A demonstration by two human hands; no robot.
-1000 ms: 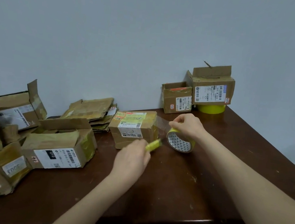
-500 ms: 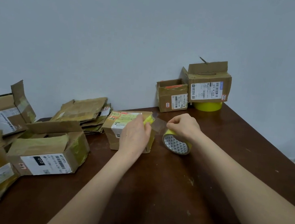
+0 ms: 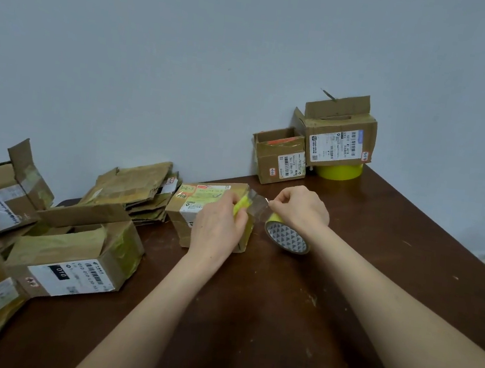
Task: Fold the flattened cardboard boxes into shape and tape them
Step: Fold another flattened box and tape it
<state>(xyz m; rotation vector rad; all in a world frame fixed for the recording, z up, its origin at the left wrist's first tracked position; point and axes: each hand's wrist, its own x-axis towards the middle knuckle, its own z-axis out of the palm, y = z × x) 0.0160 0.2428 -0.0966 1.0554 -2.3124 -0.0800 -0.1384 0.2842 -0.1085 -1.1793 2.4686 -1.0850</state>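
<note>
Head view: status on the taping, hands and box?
Left hand grips yellow utility knife at cardboard box top edge. Right hand pinches clear tape strip above tape roll. Strip taut to box; nothing across it.

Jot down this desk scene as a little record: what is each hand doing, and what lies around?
Left hand: grips a small yellow cutter-like tool at the box
Right hand: pinches a clear tape strip drawn from the roll
Box in work: small brown cardboard box with white labels
Tape roll: yellow roll of tape, on edge on the dark brown wooden table
Waiting: stack of flattened cardboard boxes
Back corner: two folded cardboard boxes, one atop another yellow roll
</note>
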